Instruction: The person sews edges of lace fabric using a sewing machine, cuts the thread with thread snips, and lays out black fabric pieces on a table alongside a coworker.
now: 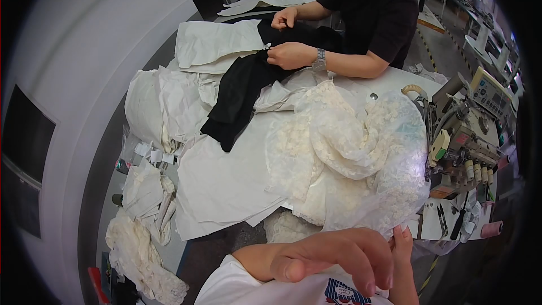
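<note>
Close to the camera, my left hand [339, 254] is raised with its thumb and bent fingers apart, holding nothing. My right hand [401, 242] is at the near right edge of the cream lace fabric [353, 141], with thumb and fingers closed on that edge. The lace lies in loose folds across the table, reaching toward a sewing machine [463, 141]. Part of it is hidden behind my left hand.
Opposite, a person in a dark top [378, 17] handles a black garment [240, 87]. White cloth [220, 175] is spread at left. Another lace piece [144, 257] hangs near the wall. Tweezers [442, 219] and a pink thread spool [492, 229] lie at right.
</note>
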{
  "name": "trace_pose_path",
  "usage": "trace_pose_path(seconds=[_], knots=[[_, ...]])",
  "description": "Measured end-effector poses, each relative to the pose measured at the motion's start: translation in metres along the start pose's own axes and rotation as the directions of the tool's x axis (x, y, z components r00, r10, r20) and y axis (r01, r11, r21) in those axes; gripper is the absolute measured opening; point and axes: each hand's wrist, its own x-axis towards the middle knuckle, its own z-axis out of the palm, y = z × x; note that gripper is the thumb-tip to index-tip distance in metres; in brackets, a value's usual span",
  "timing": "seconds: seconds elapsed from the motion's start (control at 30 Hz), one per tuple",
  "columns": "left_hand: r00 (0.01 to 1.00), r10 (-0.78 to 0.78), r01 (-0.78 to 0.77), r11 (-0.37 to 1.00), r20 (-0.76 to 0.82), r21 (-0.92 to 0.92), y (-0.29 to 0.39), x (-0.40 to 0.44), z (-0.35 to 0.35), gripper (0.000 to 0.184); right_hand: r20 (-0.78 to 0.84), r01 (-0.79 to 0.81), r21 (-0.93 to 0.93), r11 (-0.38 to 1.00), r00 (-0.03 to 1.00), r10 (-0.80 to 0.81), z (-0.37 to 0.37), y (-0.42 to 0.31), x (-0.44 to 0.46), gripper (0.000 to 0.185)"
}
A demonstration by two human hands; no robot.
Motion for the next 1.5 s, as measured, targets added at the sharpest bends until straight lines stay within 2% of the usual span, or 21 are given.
trace_pose_path(seconds=[0.03, 0.13, 0.6, 1.37, 1.43, 1.5], knots=[[1.000, 0.027, -0.027, 0.999, 0.007, -0.031, -0.004, -0.005, -0.001, 0.068, 0.000, 0.000, 0.000, 1.000, 1.000, 0.000, -0.002, 0.001, 0.000, 0.017], [1.000, 0.031, -0.030, 0.999, 0.007, -0.043, -0.005, -0.007, -0.001, 0.069, 0.000, -0.024, 0.007, 1.000, 1.000, 0.024, -0.003, 0.002, 0.001, 0.017], [1.000, 0.006, -0.006, 0.999, -0.008, -0.050, -0.002, -0.012, -0.003, 0.069, -0.037, 0.003, 0.079, 0.997, 0.999, 0.000, 0.003, 0.005, 0.001, 0.017], [0.999, -0.040, 0.039, 0.999, -0.029, -0.038, 0.003, -0.016, -0.003, 0.070, -0.023, -0.015, 0.081, 0.997, 1.000, 0.017, 0.004, 0.002, 0.001, 0.018], [0.985, 0.094, -0.085, 0.994, -0.148, 0.062, -0.006, -0.020, -0.002, 0.074, -0.021, -0.011, 0.088, 0.996, 1.000, 0.013, 0.003, 0.002, -0.001, 0.018], [0.978, 0.088, -0.072, 0.993, -0.187, 0.089, -0.003, -0.024, -0.002, 0.074, -0.025, -0.022, 0.072, 0.997, 0.999, 0.024, 0.000, 0.004, 0.000, 0.019]])
